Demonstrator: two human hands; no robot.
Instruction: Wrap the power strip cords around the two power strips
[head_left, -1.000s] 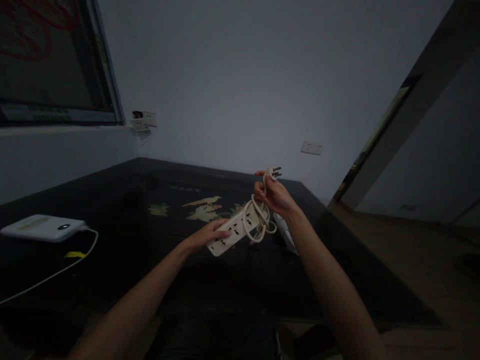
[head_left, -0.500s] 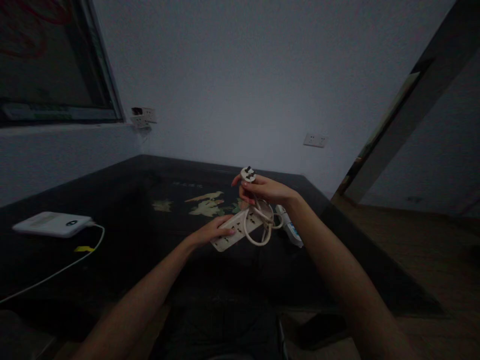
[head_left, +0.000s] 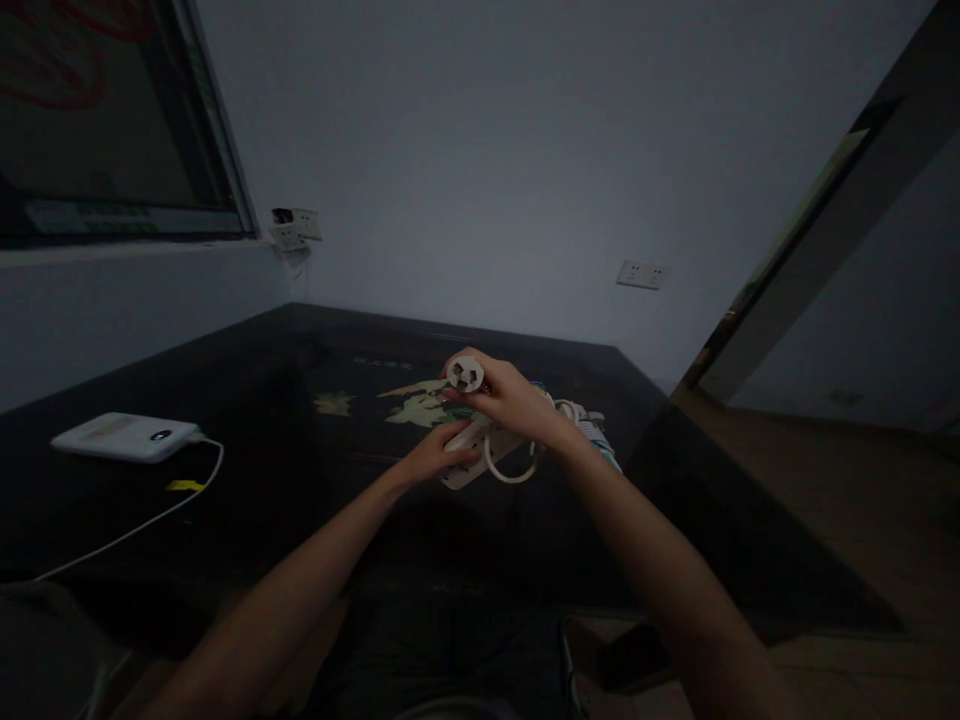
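My left hand grips the near left end of a white power strip, its thumb lying across the socket face. In my right hand is the strip's round white plug, pinched with its prongs turned toward me. A loop of white cord hangs below my right hand in front of the strip. The strip's far end is hidden behind that hand and wrist. Just right of my right wrist, partly covered, lies a white and blue bundle that I cannot make out.
The black table has a leaf-and-flower picture on its top. At the left lies a white power bank with a white cable, near a yellow tag. Wall sockets sit behind the table.
My right hand has moved left and slightly down with the plug, which now faces me. Less of the cord loop shows, and more of the bundle behind my right wrist is visible.
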